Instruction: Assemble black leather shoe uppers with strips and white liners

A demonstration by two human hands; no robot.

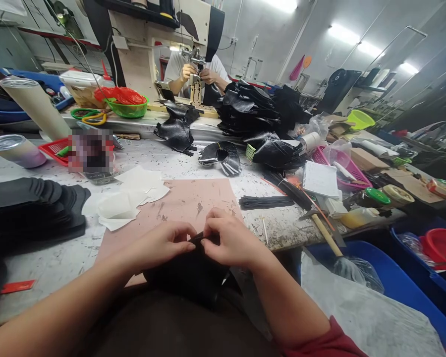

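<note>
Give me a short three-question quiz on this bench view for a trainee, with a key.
1. True or false: the left hand and the right hand both hold the black piece.

2. Which lies partly over the pink sheet?
a) the spiral notebook
b) the white papers
c) the wooden-handled hammer

3. Fill in the colour: the red plastic bag sits in a ____ bowl.

Key: 1. True. 2. b. 3. Green.
</note>
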